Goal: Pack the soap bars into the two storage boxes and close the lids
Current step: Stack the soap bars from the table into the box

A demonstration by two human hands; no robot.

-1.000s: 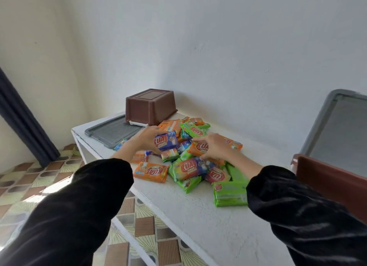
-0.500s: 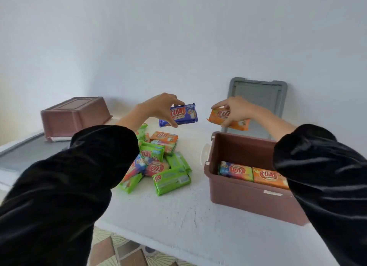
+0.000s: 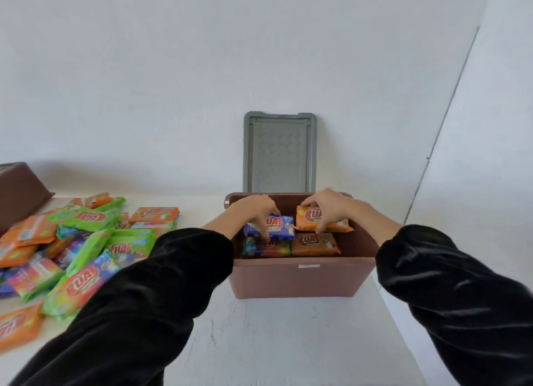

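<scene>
Blue bar [image 3: 279, 227] in left grip [image 3: 255, 212]; orange bar [image 3: 308, 219] in right grip [image 3: 327, 205].

brown box [image 3: 300, 280], grey lid [image 3: 279, 152], blue bar [image 3: 278, 227], orange bar [image 3: 310, 219].

storage box [image 3: 300, 279]: brown, upright, open | lid [image 3: 279, 152]: grey, on end against wall behind it | blue soap bar [image 3: 281, 227]: in box, left hand [image 3: 253, 212] grips it | orange soap bar [image 3: 310, 222]: beside it, right hand [image 3: 326, 207] grips it | two packed bars [image 3: 314, 243]: flat below | loose pile [image 3: 86, 241]: left on worktop | second box [image 3: 17, 192]: upside down, far left
</scene>
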